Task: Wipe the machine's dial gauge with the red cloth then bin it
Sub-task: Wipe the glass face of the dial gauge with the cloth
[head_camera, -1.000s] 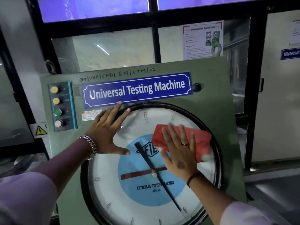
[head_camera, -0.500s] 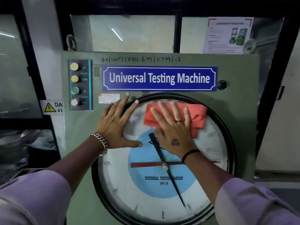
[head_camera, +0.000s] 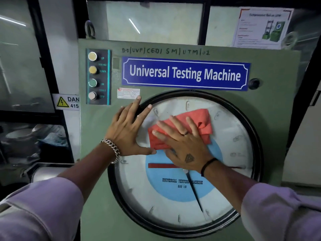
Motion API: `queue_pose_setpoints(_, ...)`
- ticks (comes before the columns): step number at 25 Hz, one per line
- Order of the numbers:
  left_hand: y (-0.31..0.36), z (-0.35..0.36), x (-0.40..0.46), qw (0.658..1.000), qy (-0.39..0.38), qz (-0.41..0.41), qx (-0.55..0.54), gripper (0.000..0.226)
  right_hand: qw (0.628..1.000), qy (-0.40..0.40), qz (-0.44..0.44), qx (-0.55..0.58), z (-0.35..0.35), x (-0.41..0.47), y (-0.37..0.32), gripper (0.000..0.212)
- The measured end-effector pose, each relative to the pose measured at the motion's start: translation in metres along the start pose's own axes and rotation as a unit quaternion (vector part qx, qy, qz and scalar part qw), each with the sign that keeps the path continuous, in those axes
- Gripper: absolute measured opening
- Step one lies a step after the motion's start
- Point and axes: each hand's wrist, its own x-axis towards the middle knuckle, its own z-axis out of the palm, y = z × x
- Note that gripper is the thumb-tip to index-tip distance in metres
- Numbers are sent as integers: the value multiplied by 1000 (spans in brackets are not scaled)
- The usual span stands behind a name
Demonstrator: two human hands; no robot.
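two flat, spread hands are on the dial gauge (head_camera: 173,202), the left hand (head_camera: 127,132) resting at ten o'clock, the right hand (head_camera: 182,145) pressing the red cloth (head_camera: 199,119) near twelve, so wiping is on and the lower glass looks next.

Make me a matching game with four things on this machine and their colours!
Things:
1. cloth
2. name sign
3. ON button
4. needle

Colours:
A. green
B. black
C. red
D. dark blue with white letters

Right pairs: 1-C, 2-D, 3-A, 4-B. The right hand presses the cloth flat on the dial.
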Motion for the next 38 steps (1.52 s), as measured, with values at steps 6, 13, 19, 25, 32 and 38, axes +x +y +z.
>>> queue_pose_setpoints(6,-5,4,-18,999,-3,-25,-24,151,996,26,83,-7,-11,27,31,79)
queue_pose_setpoints(13,-3,10,-50,998,-18,-64,-21,151,992,-30,-118,-32,-4,16,27,83)
queue_pose_setpoints(19,-2,21,-71,995,-17,-98,-32,152,995,-28,-95,-12,19,-10,-24,83)
queue_pose_setpoints(25,-1,27,-87,993,-21,-110,-46,152,999,-16,-45,-24,5,40,3,77)
queue_pose_setpoints(32,5,20,-88,985,-39,-138,-95,157,964,-65,-251,-59,4,22,-21,75)
queue_pose_setpoints(38,6,8,-60,983,-26,-133,-128,157,983,5,-141,-115,-15,91,37,95)
